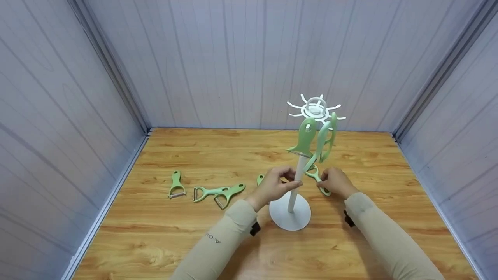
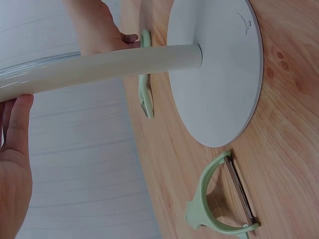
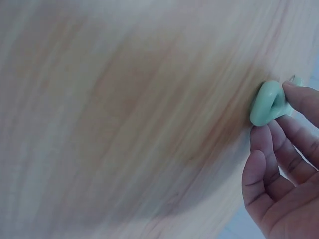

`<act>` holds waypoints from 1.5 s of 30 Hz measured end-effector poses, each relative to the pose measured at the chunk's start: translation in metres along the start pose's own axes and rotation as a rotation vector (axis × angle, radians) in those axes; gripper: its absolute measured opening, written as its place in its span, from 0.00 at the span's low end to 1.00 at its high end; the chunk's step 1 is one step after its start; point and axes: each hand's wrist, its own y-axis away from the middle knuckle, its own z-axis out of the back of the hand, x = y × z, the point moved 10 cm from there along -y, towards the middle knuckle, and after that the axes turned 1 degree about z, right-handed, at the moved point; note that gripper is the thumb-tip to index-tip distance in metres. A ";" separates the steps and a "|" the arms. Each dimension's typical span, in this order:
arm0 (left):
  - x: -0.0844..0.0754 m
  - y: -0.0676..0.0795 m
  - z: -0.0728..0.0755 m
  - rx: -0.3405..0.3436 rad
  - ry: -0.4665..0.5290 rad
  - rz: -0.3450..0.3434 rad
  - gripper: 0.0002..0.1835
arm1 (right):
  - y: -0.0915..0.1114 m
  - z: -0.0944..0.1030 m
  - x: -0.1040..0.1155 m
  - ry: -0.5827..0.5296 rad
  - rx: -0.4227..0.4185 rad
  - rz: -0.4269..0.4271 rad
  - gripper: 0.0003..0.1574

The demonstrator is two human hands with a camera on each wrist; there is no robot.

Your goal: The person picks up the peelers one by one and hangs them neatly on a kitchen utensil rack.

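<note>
A white stand [image 1: 295,190] with a round base and a ring of hooks on top stands upright on the table. My left hand [image 1: 274,184] grips its pole between thumb and fingers. Three green peelers [image 1: 306,138] hang from the hooks on the near right side. Just right of the pole, my right hand [image 1: 337,182] pinches the handle of a light green peeler [image 3: 264,109] low over the tabletop. Its blade end points toward the pole. Beside the base lies another peeler [image 2: 197,211], mostly covered by my left hand in the head view.
At the left of the wooden table [image 1: 155,233] lie three more peelers: one alone [image 1: 176,182], and a pale one [image 1: 208,192] whose handle end overlaps a greener one [image 1: 231,192]. Pale panel walls [image 1: 241,62] enclose the table at the back and sides.
</note>
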 end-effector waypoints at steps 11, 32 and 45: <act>-0.002 0.001 0.002 -0.009 -0.015 -0.020 0.07 | 0.015 -0.006 0.002 -0.034 0.010 -0.013 0.16; 0.000 0.001 0.001 -0.004 -0.038 0.000 0.09 | 0.013 -0.018 0.045 0.191 0.118 0.354 0.33; 0.001 0.001 -0.001 0.002 0.000 -0.006 0.08 | 0.020 -0.012 0.037 0.335 0.127 0.382 0.11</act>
